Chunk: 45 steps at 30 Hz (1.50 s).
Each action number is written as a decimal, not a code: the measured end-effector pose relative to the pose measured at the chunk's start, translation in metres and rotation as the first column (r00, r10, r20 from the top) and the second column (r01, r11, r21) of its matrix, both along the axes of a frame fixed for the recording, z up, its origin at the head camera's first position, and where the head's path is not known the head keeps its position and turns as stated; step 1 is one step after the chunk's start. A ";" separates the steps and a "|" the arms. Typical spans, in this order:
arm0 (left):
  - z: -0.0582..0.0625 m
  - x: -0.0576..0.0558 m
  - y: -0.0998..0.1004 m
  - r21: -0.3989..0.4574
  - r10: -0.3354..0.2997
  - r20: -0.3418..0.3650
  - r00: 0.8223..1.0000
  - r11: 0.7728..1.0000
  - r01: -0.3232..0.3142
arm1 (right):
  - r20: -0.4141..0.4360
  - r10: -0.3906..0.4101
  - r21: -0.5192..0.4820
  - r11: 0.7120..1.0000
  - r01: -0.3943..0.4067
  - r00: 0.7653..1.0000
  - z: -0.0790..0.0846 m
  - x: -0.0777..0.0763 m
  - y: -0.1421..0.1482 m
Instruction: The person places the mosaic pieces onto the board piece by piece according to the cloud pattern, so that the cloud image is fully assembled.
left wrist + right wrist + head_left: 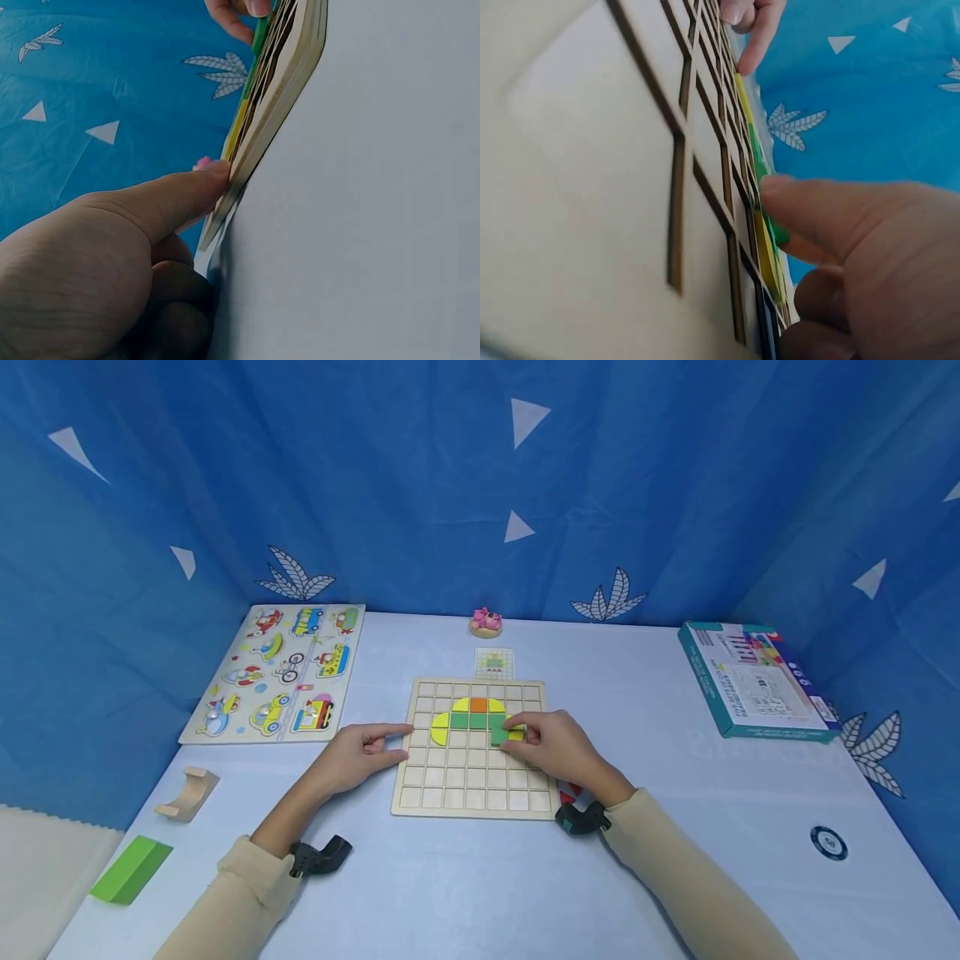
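A wooden grid board (450, 779) lies flat on the table, with yellow curved tiles (439, 729), green square tiles (468, 721) and an orange square tile (478, 704) set in its upper cells. My right hand (558, 745) pinches a green tile (498, 732) between thumb and forefinger over the right part of this pattern. In the right wrist view that green tile (780, 231) is tilted beside a yellow tile (765, 255). My left hand (356, 760) touches the board's left edge with thumb and forefinger fairly straight and spread apart.
Behind the board lies a small pattern card (494, 664), with a pink figurine (486, 622) beyond. A vehicle puzzle (273, 677), wooden arch (189, 795) and green block (132, 870) are left. Rightward are a box (761, 681) and round disc (828, 842). Red pieces (567, 795) lie under my right wrist.
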<state>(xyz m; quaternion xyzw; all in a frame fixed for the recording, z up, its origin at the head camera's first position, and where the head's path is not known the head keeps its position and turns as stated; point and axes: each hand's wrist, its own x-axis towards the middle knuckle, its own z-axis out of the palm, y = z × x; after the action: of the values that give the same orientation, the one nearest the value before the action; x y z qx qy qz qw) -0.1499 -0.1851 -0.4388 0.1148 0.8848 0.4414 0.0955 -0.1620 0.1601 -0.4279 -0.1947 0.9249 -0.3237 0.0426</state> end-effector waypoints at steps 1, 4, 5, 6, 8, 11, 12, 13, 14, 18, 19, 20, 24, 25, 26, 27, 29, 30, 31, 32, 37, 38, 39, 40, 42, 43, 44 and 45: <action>0.000 0.000 0.000 0.002 0.000 -0.001 1.000 1.000 0.000 | -0.004 0.000 0.004 1.000 0.000 1.000 0.000 0.000 0.000; -0.001 0.000 0.000 0.005 0.001 -0.002 1.000 1.000 -0.001 | -0.011 0.004 0.015 1.000 -0.004 1.000 0.000 0.002 -0.002; -0.001 0.000 -0.001 0.006 0.002 -0.001 1.000 1.000 -0.002 | -0.013 0.005 0.018 1.000 -0.005 1.000 0.000 0.002 -0.003; -0.001 0.000 -0.001 0.007 0.003 0.001 1.000 1.000 -0.003 | -0.017 0.005 0.021 1.000 -0.004 1.000 0.000 0.003 -0.003; -0.001 0.000 -0.001 0.009 0.003 0.004 1.000 1.000 -0.003 | -0.021 0.001 0.024 1.000 -0.001 1.000 0.000 0.003 -0.004; -0.001 0.000 -0.001 0.012 0.004 0.010 1.000 1.000 -0.004 | -0.023 -0.004 0.023 1.000 0.005 1.000 0.000 0.003 -0.004; -0.001 0.000 0.000 0.011 0.003 0.011 1.000 1.000 -0.004 | -0.024 -0.006 0.024 1.000 0.006 1.000 -0.001 0.003 -0.004; -0.001 0.000 -0.001 0.009 0.004 0.011 1.000 1.000 -0.004 | -0.024 -0.005 0.020 1.000 0.006 1.000 -0.001 0.003 -0.004; -0.001 0.000 -0.001 0.008 0.005 0.011 1.000 1.000 -0.005 | -0.023 -0.002 0.016 1.000 0.002 1.000 -0.001 0.003 -0.004; -0.001 -0.001 -0.001 0.001 0.002 0.009 1.000 1.000 -0.002 | -0.014 0.003 -0.008 1.000 -0.004 1.000 0.000 0.001 -0.001; -0.001 -0.001 -0.001 -0.001 0.002 0.008 1.000 1.000 -0.002 | -0.007 -0.001 -0.024 1.000 0.001 1.000 0.001 0.000 0.000; -0.001 -0.001 -0.001 -0.001 0.000 0.009 1.000 1.000 0.000 | -0.002 -0.010 -0.036 0.999 0.010 1.000 0.002 -0.001 0.002; -0.001 -0.001 0.000 -0.006 -0.003 0.007 1.000 1.000 0.003 | 0.007 -0.053 -0.094 0.994 0.053 0.999 0.011 -0.005 0.015; 0.000 -0.001 0.000 -0.007 -0.003 0.007 1.000 1.000 0.004 | 0.004 -0.059 -0.106 0.993 0.060 0.998 0.014 -0.006 0.019; 0.000 -0.001 0.000 -0.007 -0.003 0.007 1.000 1.000 0.003 | -0.004 -0.064 -0.112 0.992 0.063 0.998 0.018 -0.007 0.023; 0.000 -0.001 0.000 -0.008 -0.003 0.007 1.000 1.000 0.003 | -0.011 -0.065 -0.118 0.991 0.063 0.998 0.021 -0.008 0.028; 0.000 -0.001 0.000 -0.008 -0.002 0.009 1.000 1.000 0.002 | -0.021 -0.063 -0.129 0.990 0.060 0.998 0.026 -0.010 0.036; 0.000 -0.001 0.000 -0.008 -0.001 0.011 1.000 1.000 0.001 | -0.021 -0.063 -0.132 0.989 0.060 0.998 0.029 -0.011 0.041; 0.000 -0.001 0.000 -0.008 0.000 0.012 1.000 1.000 0.000 | -0.018 -0.063 -0.134 0.989 0.060 0.998 0.032 -0.012 0.045; 0.001 -0.001 0.000 -0.008 0.001 0.012 1.000 1.000 0.000 | -0.012 -0.062 -0.134 0.989 0.060 0.998 0.033 -0.014 0.050; 0.001 0.000 0.000 -0.003 0.001 0.012 1.000 1.000 -0.001 | 0.085 -0.050 -0.062 0.996 0.056 0.995 0.037 -0.018 0.069; 0.001 0.000 0.000 -0.002 0.002 0.012 1.000 1.000 -0.002 | 0.116 -0.044 -0.041 0.998 0.049 0.992 0.036 -0.018 0.072; 0.001 0.000 0.000 -0.001 0.002 0.013 1.000 1.000 -0.002 | 0.145 -0.032 -0.020 0.999 0.036 0.989 0.035 -0.019 0.074; 0.001 0.000 0.000 0.000 0.003 0.013 1.000 1.000 -0.003 | 0.172 -0.020 0.001 1.000 0.020 0.985 0.034 -0.019 0.076; 0.001 0.001 0.001 0.000 0.005 0.014 1.000 1.000 -0.005 | 0.217 0.007 0.018 1.000 -0.012 0.976 0.031 -0.019 0.078; 0.001 0.001 0.001 0.000 0.005 0.014 1.000 1.000 -0.005 | 0.230 0.019 0.023 0.999 -0.025 0.973 0.030 -0.020 0.078; 0.001 0.001 0.001 -0.001 0.006 0.013 1.000 1.000 -0.006 | 0.239 0.027 0.024 0.999 -0.034 0.971 0.028 -0.020 0.078; 0.001 0.001 0.001 -0.002 0.005 0.012 1.000 1.000 -0.005 | 0.245 0.034 0.025 0.999 -0.041 0.969 0.028 -0.020 0.078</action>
<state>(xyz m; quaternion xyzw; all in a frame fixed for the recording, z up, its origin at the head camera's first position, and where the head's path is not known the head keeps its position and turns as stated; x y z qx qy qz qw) -0.1493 -0.1844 -0.4376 0.1097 0.8849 0.4416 0.0997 -0.1818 0.2379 -0.4003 -0.1700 0.9135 -0.3307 0.1653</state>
